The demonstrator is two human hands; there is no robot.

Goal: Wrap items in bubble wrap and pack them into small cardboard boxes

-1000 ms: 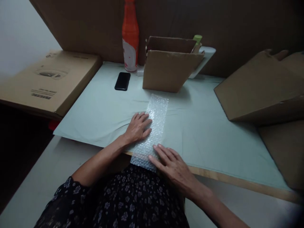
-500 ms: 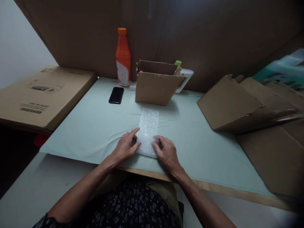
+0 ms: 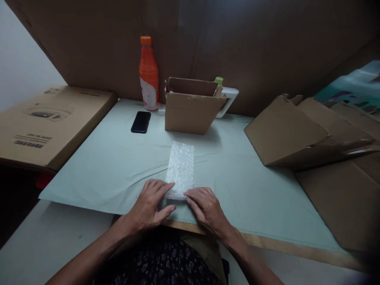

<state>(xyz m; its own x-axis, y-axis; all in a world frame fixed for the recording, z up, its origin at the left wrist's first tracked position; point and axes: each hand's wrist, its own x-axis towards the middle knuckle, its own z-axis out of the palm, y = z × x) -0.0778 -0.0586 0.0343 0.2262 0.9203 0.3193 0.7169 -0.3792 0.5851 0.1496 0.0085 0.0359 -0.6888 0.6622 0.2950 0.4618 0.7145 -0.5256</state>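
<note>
A strip of clear bubble wrap (image 3: 180, 162) lies flat on the pale green cloth, its near end looking folded into a thicker edge. At that end's left corner, my left hand (image 3: 151, 204) rests its fingertips on the wrap, with the thumb spread apart on the near side. My right hand (image 3: 208, 206) pinches the near right corner between thumb and forefinger. Whether anything is inside the fold, I cannot tell.
Beyond the wrap stands an open cardboard box (image 3: 192, 113), with a black phone (image 3: 141, 122) and an orange bottle (image 3: 149, 75) to its left. A large flat carton (image 3: 56, 122) is at far left. Cardboard boxes (image 3: 291, 134) lean at right. The cloth-covered table (image 3: 237, 190) has a wooden front edge.
Both hands have shifted toward the table's near edge, down to the wrap's near end. My left thumb has come away from the wrap. The view has shifted slightly.
</note>
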